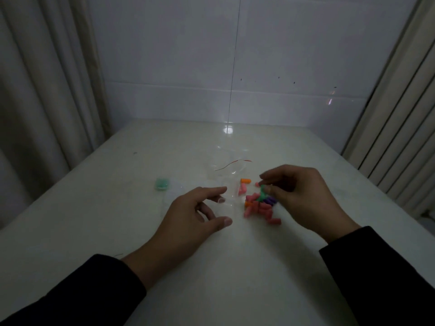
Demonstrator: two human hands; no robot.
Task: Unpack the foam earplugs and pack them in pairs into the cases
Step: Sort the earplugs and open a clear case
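Note:
A loose heap of foam earplugs point(259, 208), mostly pink with some purple, orange and green, lies on the white table point(211, 267). My right hand point(303, 196) hovers over the heap's right side and pinches a green earplug point(261, 192) between thumb and fingertips. An orange earplug point(245, 181) lies just behind the heap. My left hand point(195, 217) rests to the left of the heap with fingers spread, touching a clear case point(223, 200) that is hard to make out. A case with green contents point(161, 184) sits farther left.
An empty clear plastic bag with a red strip point(231, 167) lies behind the heap. Curtains hang on the left, and a slatted panel stands on the right. A tiled wall closes the table's far edge.

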